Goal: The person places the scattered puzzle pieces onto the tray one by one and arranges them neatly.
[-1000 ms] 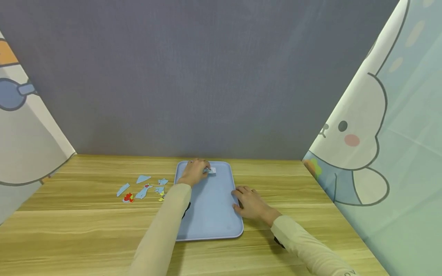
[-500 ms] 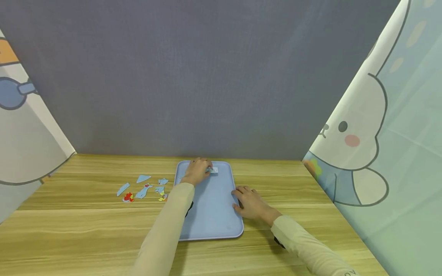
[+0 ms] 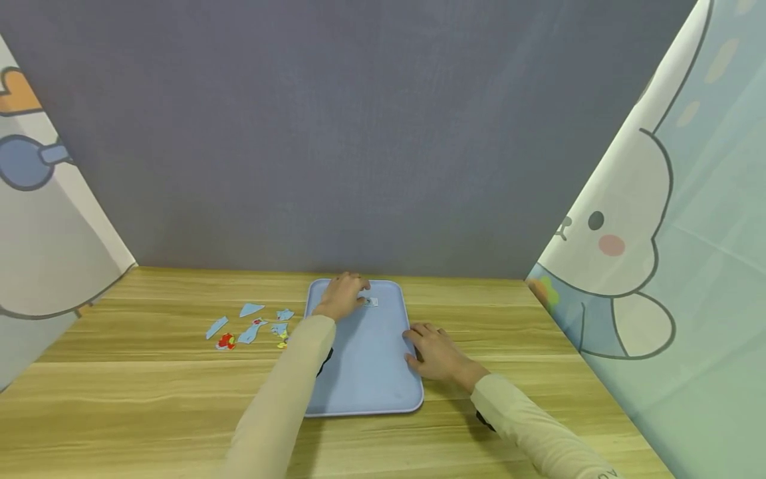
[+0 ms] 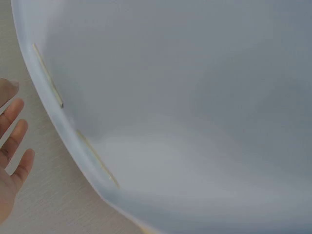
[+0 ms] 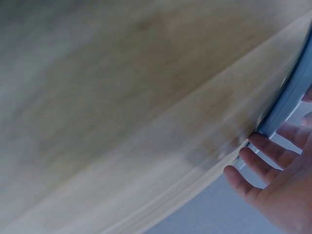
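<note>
Two long cream fabric sleeves (image 3: 269,406) reach over the light wood-grain table (image 3: 149,412), nearest to the camera. Between them lies a pale blue rectangular tray (image 3: 371,379) with rounded corners and a low rim, its long sides running away from the person. At its right side is the bare right hand (image 3: 437,350); the fingers are relaxed and spread, the tips resting at the rim, and it grips nothing that shows. Left of the tray, on the table, lie loose flat pieces, among them a mostly red printed piece (image 3: 226,342), a narrow light blue strip (image 3: 217,327) and, farther off, a light blue triangle (image 3: 252,310).

Over the far part of the tray is the bare left hand (image 3: 344,296), its thumb and fingers parted, seemingly with nothing between them. Just right of the thumb tip, inside the tray, lies a small flat pale oblong piece (image 3: 371,302), its long axis running left to right, across the tray's length. Whether the thumb touches its left end cannot be told. The left hand is clearly the nearer one; the right hand is well apart from the piece, closer to the person. Beyond the table stands a dark grey upright panel (image 3: 335,133).
</note>
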The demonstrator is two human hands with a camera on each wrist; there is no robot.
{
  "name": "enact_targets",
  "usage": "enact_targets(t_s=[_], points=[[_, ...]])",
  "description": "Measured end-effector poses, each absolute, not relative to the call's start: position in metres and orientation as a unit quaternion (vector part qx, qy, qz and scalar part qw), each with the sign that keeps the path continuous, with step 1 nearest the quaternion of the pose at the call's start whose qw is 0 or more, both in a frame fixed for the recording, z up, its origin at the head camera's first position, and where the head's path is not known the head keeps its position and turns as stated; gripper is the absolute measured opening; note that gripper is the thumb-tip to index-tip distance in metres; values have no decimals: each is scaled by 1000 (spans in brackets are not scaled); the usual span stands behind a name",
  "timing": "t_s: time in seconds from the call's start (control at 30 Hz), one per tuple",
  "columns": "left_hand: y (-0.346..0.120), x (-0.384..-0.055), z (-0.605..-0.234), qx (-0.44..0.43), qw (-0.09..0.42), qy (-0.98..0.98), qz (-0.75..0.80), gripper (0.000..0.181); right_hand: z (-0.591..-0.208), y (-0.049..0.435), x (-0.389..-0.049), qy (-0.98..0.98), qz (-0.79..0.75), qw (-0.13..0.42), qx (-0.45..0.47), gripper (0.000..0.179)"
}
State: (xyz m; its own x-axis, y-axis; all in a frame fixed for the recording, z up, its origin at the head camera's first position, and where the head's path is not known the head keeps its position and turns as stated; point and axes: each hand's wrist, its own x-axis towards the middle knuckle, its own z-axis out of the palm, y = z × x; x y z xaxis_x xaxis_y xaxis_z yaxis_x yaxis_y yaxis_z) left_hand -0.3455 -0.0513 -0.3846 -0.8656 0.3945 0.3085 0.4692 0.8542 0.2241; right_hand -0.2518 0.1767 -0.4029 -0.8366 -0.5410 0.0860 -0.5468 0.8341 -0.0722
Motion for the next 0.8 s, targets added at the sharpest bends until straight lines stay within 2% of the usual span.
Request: enact_targets(t_s=[0.53,0.8], points=[[-81,-333,-370,-262,88,-952,-132,26,-405,178,-253,-958,54,29,280,45],[-99,-321,-371,-298,98,-943,-108,25,-404,177,-252,-959,53,29,277,45]])
